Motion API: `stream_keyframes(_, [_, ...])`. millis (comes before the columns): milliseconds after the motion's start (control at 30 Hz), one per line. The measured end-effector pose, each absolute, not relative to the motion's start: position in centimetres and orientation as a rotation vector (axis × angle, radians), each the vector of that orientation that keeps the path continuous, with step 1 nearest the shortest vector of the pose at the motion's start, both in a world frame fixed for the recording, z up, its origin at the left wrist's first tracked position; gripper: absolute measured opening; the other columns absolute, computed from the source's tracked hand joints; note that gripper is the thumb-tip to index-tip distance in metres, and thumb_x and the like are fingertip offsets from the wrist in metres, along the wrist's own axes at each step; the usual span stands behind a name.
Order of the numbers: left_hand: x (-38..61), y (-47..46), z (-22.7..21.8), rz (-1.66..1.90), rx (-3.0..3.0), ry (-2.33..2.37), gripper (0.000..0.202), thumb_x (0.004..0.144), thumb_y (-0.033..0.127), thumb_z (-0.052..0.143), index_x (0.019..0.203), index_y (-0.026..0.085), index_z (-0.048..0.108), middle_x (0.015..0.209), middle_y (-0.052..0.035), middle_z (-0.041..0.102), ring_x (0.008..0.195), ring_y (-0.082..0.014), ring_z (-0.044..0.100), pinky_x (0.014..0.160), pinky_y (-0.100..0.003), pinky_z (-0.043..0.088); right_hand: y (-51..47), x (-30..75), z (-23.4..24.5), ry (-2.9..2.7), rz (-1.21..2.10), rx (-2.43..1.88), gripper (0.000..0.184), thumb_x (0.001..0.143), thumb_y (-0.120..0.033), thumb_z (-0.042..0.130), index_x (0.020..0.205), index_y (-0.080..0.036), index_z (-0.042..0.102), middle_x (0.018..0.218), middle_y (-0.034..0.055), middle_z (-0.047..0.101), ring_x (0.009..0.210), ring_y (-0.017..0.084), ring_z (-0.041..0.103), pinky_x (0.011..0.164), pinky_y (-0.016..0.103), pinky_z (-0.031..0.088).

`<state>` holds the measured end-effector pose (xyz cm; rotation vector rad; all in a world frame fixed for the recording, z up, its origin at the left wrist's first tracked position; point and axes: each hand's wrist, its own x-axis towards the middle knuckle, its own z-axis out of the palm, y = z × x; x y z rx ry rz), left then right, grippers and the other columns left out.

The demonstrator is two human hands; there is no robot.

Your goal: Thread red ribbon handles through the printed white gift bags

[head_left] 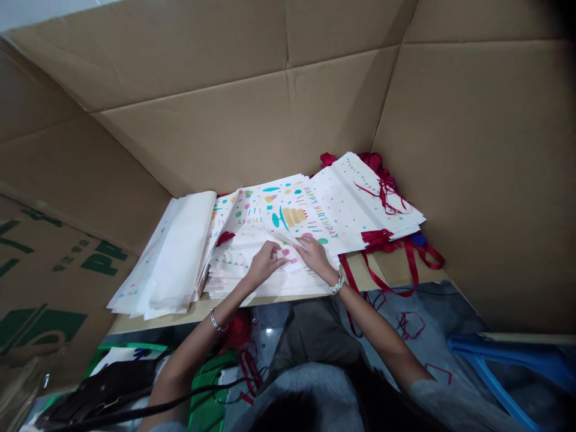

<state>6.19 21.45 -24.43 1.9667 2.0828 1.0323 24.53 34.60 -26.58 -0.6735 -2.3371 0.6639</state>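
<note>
White paper gift bags [315,219] printed with a cake, confetti and "Happy Birthday" lie in a loose stack on a wooden board [198,311]. My left hand [265,265] and my right hand [315,258] meet at the stack's near middle, with fingertips pinching the top bag's edge. Red ribbon handles [382,240] trail from the bags at the right. To the left of my hands lies a second pile of folded white bags [173,255]. The print on the top bag is partly hidden by my fingers.
Brown cardboard sheets [193,132] rise as walls behind and beside the board. Green-printed cardboard [54,282] lies at the left. Below the board are a green bag [211,390], a black bag [103,384], clear plastic with red print [418,336] and a blue plastic frame [495,360].
</note>
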Motion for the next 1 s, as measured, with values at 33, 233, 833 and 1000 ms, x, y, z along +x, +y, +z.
stream_keyframes(33, [6.0,21.2,-24.6,0.966,2.052,2.044,0.034,0.092,0.039,0.077,0.116,0.021,0.062,0.102,-0.0041,0.065,0.082,-0.0182,0.066,0.073,-0.030,0.054,34.7,24.5,-26.6,-2.332,0.679,-0.682,0.022,0.105,-0.024,0.057,0.112,-0.019,0.077,0.109,0.0102,0.076,0.104,0.025,0.068,0.090,0.034,0.052])
stream_keyframes(233, [4.7,20.6,-25.2,0.666,2.624,1.888,0.018,0.105,0.020,0.053,0.108,0.019,0.071,0.113,-0.0106,0.074,0.103,-0.0225,0.070,0.085,-0.036,0.051,34.7,24.4,-26.7,-2.292,0.764,-0.722,0.022,0.102,-0.023,0.063,0.117,-0.019,0.077,0.114,0.0100,0.077,0.105,0.025,0.069,0.090,0.033,0.052])
stream_keyframes(833, [7.8,20.3,-22.5,0.586,2.468,1.856,0.028,0.097,0.044,0.070,0.113,0.020,0.071,0.112,-0.0119,0.074,0.107,-0.0270,0.068,0.089,-0.039,0.050,34.8,24.4,-27.1,-2.295,0.703,-0.718,0.028,0.102,-0.022,0.060,0.124,-0.023,0.077,0.116,0.0078,0.077,0.106,0.025,0.068,0.090,0.035,0.053])
stream_keyframes(1000, [8.2,20.5,-22.4,0.487,2.429,1.900,0.020,0.105,0.026,0.055,0.111,0.019,0.073,0.110,-0.0112,0.076,0.103,-0.0248,0.070,0.087,-0.037,0.049,34.8,24.3,-27.2,-2.281,0.765,-0.711,0.027,0.101,-0.020,0.062,0.122,-0.023,0.077,0.116,0.0063,0.078,0.105,0.024,0.069,0.090,0.035,0.053])
